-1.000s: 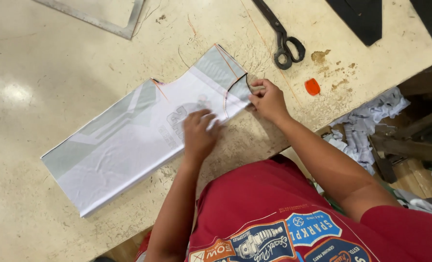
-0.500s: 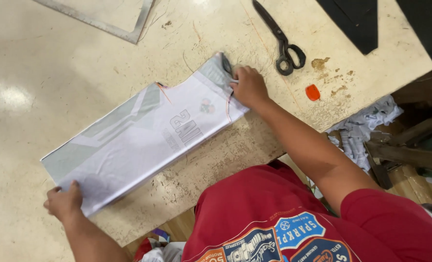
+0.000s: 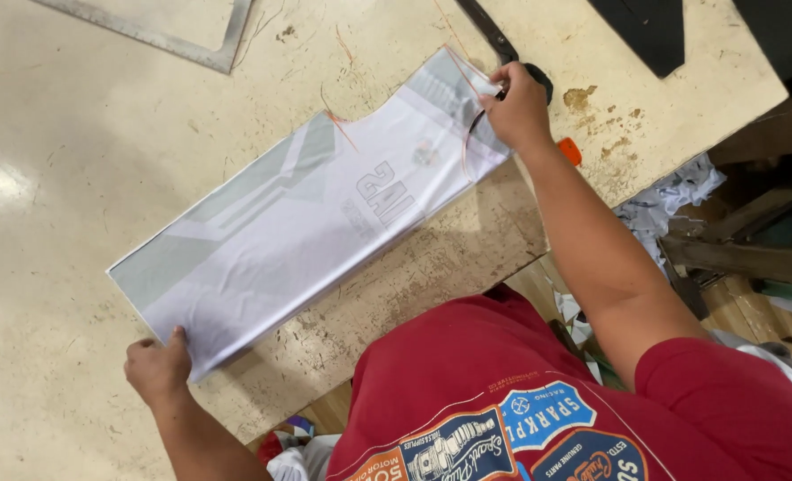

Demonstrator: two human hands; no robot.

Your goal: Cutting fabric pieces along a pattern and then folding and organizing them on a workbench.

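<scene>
The cream worktop (image 3: 102,134) fills most of the view, scuffed and stained, its near edge running on a slant in front of the person's red printed shirt (image 3: 503,401); across it lies the long folded piece of white and grey printed fabric (image 3: 307,214), flat and stretched on a diagonal from lower left to upper right, with loose red threads trailing over its upper end; the left hand (image 3: 157,367) is at the fabric's lower left corner, fingers curled in and thumb up against the cloth's edge, pinching or pressing that corner, though I cannot tell which; the right hand (image 3: 518,111) is down on the opposite, upper right end, fingers bent and gripping the edge of the cloth there, a dark curved line showing just under its fingers; up at the top left sits a flat grey metal frame (image 3: 173,36), well apart from the fabric; a dark sheet (image 3: 645,31) lies at the top right; black scissors (image 3: 503,49) rest just behind the right hand, partly hidden by it; off the worktop's right edge, a heap of pale cloth scraps (image 3: 672,205) sits low down; smallest of all, an orange bit (image 3: 570,150) peeks out just beside the right wrist.
</scene>
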